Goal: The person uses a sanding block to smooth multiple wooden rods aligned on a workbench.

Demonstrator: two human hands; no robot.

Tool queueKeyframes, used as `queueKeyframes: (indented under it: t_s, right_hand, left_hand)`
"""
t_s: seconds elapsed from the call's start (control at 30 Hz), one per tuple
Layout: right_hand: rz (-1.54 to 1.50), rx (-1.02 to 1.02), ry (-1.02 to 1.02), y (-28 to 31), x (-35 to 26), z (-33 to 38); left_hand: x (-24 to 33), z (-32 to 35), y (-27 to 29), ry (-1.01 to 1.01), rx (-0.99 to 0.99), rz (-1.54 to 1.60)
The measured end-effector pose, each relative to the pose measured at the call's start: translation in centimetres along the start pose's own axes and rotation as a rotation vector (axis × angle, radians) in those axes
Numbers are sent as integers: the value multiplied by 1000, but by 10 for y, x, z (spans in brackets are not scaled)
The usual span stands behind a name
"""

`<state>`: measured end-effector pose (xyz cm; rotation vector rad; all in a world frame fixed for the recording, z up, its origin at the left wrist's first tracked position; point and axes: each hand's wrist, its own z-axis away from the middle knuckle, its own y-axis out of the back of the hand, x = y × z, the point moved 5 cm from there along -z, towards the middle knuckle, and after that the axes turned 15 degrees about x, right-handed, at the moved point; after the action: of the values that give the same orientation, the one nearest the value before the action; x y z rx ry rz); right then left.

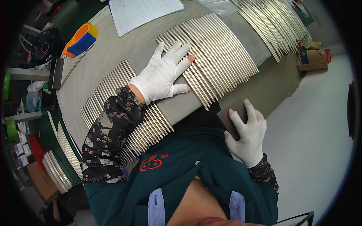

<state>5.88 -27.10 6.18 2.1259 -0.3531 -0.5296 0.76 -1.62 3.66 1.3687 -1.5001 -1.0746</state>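
My left hand point(163, 73), in a white glove with two bare fingertips, lies with fingers spread on the near-left end of a row of shiny metal rods point(215, 49). The rods rest side by side on a grey worktop point(113, 49). My right hand point(249, 130), gloved the same way, grips a flat dark grey-brown block point(230, 122) by the table's near edge, just apart from the rod ends. Beneath my left forearm runs a second row of metal rods point(151, 126), partly hidden by the sleeve.
Farther right lies another batch of rods point(277, 26), beside a brown paper package point(312, 59). Printed sheets point(141, 13) lie at the back. An orange and blue tape dispenser point(81, 39) and a black fan point(46, 45) are at the left, with more rods point(56, 171) below them.
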Motion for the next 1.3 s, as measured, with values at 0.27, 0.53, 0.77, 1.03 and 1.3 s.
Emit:
queueKeyframes:
  t_s: [0.27, 0.53, 0.77, 1.03, 1.3]
  right_hand:
    - [-15, -40, 46, -18, -16, -6]
    - [-51, -50, -5, -19, 4, 6]
    - [-56, -89, -70, -29, 33, 8]
    - [-67, -110, -95, -34, 51, 8]
    - [-81, -98, -91, -38, 55, 12]
  left_hand:
    - [5, -10, -7, -11, 16, -46]
    - [3, -17, -5, -28, 31, -91]
    - [0, -51, -36, -89, 26, -41]
    - [1, -66, -43, -88, 16, -39]
    - [-1, -84, -48, -78, 71, -52]
